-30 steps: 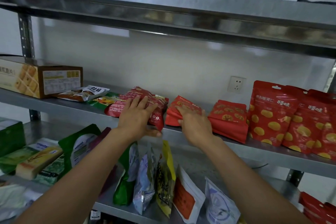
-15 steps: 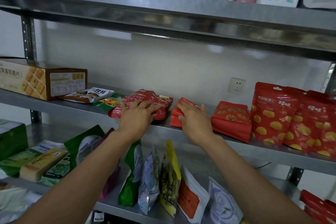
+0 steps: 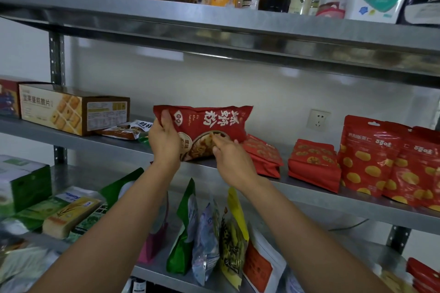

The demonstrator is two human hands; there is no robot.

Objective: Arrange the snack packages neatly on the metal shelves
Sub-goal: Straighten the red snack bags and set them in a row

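The left hand (image 3: 164, 141) wraps round the left end of a red noodle pack (image 3: 209, 126), thumb over the front, holding it up on its long edge. The print reads upside down, so I judge the pack is being turned or squared before it is set down. The right hand (image 3: 232, 164) has bent fingertips against the pack's lower front, probably to steady it; I cannot tell whether they pinch it. The pack's lower edge is at the middle metal shelf (image 3: 309, 195), between the flat packets (image 3: 128, 129) on the left and the flat red pouches (image 3: 262, 157) on the right. Further right, standing red pouches (image 3: 371, 157) face outward, a likely model for a neat row. A biscuit box (image 3: 71, 112) sits far left.
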